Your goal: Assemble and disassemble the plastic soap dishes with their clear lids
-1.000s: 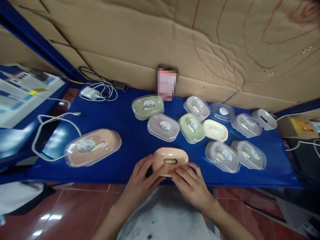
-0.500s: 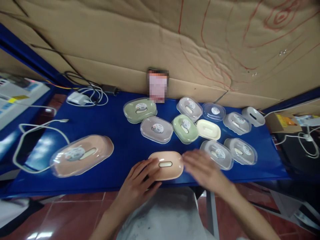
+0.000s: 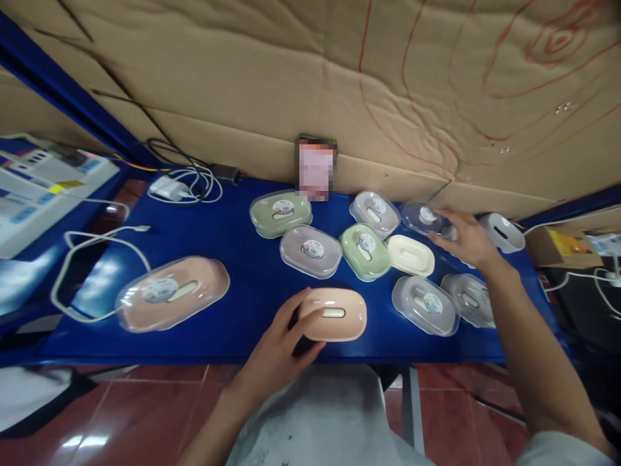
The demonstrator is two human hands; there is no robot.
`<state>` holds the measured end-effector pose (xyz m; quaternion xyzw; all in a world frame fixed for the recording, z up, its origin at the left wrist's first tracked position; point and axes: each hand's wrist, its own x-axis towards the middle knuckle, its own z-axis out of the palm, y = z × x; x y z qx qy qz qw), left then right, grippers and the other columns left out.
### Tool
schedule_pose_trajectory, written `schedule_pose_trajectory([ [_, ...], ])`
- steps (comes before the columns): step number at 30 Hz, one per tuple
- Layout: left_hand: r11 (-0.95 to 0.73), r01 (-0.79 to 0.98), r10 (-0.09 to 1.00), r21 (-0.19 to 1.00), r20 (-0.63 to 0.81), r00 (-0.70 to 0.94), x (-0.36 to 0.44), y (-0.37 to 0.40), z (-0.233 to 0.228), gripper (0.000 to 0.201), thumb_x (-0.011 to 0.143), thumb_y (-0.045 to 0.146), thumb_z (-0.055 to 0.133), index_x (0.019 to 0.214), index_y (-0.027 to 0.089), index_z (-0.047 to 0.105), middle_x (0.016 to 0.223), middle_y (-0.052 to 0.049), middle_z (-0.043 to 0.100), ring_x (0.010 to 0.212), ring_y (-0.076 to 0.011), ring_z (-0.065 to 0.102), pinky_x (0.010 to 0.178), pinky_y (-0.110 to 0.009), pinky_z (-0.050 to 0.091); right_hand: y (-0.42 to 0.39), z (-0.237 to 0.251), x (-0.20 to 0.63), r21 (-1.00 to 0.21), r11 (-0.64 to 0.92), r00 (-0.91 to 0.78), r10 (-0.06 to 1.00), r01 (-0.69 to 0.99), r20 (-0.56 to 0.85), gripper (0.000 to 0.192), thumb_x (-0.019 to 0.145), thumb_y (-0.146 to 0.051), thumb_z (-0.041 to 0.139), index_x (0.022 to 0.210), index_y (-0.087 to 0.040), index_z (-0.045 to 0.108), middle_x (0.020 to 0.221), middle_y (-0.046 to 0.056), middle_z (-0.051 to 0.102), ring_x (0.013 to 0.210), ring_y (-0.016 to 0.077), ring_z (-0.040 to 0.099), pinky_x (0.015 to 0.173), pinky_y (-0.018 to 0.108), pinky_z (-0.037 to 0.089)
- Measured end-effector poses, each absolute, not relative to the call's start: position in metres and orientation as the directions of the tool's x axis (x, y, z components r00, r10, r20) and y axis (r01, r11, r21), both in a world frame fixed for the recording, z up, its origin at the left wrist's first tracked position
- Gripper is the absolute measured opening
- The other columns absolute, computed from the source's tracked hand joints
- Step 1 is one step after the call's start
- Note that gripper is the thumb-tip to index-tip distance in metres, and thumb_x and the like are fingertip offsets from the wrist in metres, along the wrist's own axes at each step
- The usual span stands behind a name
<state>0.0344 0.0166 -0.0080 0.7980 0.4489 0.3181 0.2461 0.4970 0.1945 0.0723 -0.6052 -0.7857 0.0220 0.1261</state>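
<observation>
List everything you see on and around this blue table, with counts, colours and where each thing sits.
peach soap tray: 1, peach, no lid, front edge of table
clear lid: 1, transparent, far right
lidded peach box: 1, front left
other soap boxes: about nine, green, grey, cream, clear, mid to right
blue table: 1
cables and charger: white and black, far left
cardboard: brown backdrop
left hand: gripping peach soap tray
right hand: on clear lid
</observation>
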Motion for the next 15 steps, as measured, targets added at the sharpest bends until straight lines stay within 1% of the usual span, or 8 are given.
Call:
schedule_pose_trajectory([
  [1,-0.437,0.554,0.889,0.709,0.246,0.387,0.034,0.017,-0.008,0.065,0.099,0.024,0.074,0.159,0.032,0.048,0.168,-0.016,0.045,0.152,-0.0358,0.053,0.118,-0.058,0.057,0.178,0.079,0.49,-0.206,0.268,-0.22,0.948,0.941,0.228,0.058,0.101,-0.047,0.07,0.146,-0.011,0.066,0.151,0.024,0.064,0.145,0.0304,0.06,0.122,0.043,0.044],
  [3,-0.351,0.537,0.914,0.768,0.157,0.373,0.034,0.017,-0.009,0.08,0.098,0.025,0.076,0.166,0.035,0.036,0.17,-0.015,0.044,0.154,-0.0344,0.051,0.121,-0.058,0.054,0.135,0.089,0.468,-0.283,0.302,-0.208,0.925,0.91,0.319,0.055,0.101,-0.046,0.072,0.149,-0.019,0.065,0.152,0.019,0.065,0.143,0.0294,0.062,0.121,0.043,0.047],
  [5,-0.262,0.521,0.931,0.812,0.071,0.357,0.033,0.018,-0.011,0.091,0.095,0.027,0.08,0.169,0.038,0.028,0.169,-0.013,0.046,0.156,-0.0341,0.049,0.124,-0.06,0.05,0.085,0.091,0.435,-0.388,0.357,-0.249,0.92,0.85,0.302,0.052,0.104,-0.042,0.068,0.154,-0.028,0.061,0.156,0.013,0.063,0.145,0.0303,0.061,0.121,0.047,0.05],
  [6,-0.222,0.514,0.936,0.828,0.033,0.351,0.033,0.018,-0.012,0.094,0.093,0.028,0.082,0.169,0.038,0.027,0.169,-0.012,0.047,0.156,-0.0344,0.048,0.125,-0.061,0.048,0.06,0.087,0.416,-0.434,0.401,-0.304,0.911,0.807,0.277,0.054,0.105,-0.043,0.064,0.157,-0.03,0.057,0.159,0.012,0.06,0.146,0.032,0.059,0.119,0.05,0.052],
  [8,-0.163,0.499,0.938,0.851,-0.023,0.346,0.032,0.019,-0.015,0.098,0.091,0.031,0.086,0.169,0.039,0.026,0.169,-0.012,0.047,0.157,-0.0353,0.047,0.127,-0.062,0.045,0.019,0.073,0.377,-0.469,0.485,-0.409,0.874,0.738,0.261,0.058,0.108,-0.048,0.055,0.163,-0.031,0.05,0.162,0.011,0.057,0.147,0.0341,0.058,0.115,0.054,0.056],
  [10,-0.135,0.48,0.932,0.867,-0.053,0.358,0.03,0.02,-0.016,0.102,0.09,0.034,0.087,0.17,0.038,0.023,0.17,-0.012,0.046,0.159,-0.0359,0.045,0.128,-0.063,0.042,-0.005,0.053,0.346,-0.455,0.515,-0.446,0.857,0.726,0.26,0.061,0.108,-0.045,0.055,0.167,-0.031,0.044,0.165,0.011,0.054,0.147,0.0343,0.058,0.112,0.054,0.058],
  [12,-0.113,0.474,0.927,0.873,-0.078,0.366,0.029,0.021,-0.016,0.105,0.09,0.033,0.086,0.171,0.037,0.019,0.171,-0.012,0.045,0.161,-0.0362,0.041,0.13,-0.065,0.039,-0.012,0.035,0.326,-0.415,0.529,-0.46,0.849,0.74,0.262,0.064,0.108,-0.041,0.06,0.169,-0.032,0.041,0.167,0.011,0.051,0.15,0.0344,0.055,0.113,0.054,0.057],
  [15,-0.098,0.485,0.923,0.869,-0.103,0.371,0.028,0.02,-0.017,0.104,0.091,0.034,0.085,0.171,0.038,0.019,0.172,-0.013,0.044,0.162,-0.0371,0.038,0.13,-0.067,0.036,-0.004,0.021,0.317,-0.323,0.596,-0.54,0.803,0.735,0.252,0.064,0.107,-0.038,0.063,0.167,-0.033,0.044,0.17,0.011,0.046,0.156,0.035,0.046,0.116,0.056,0.056],
])
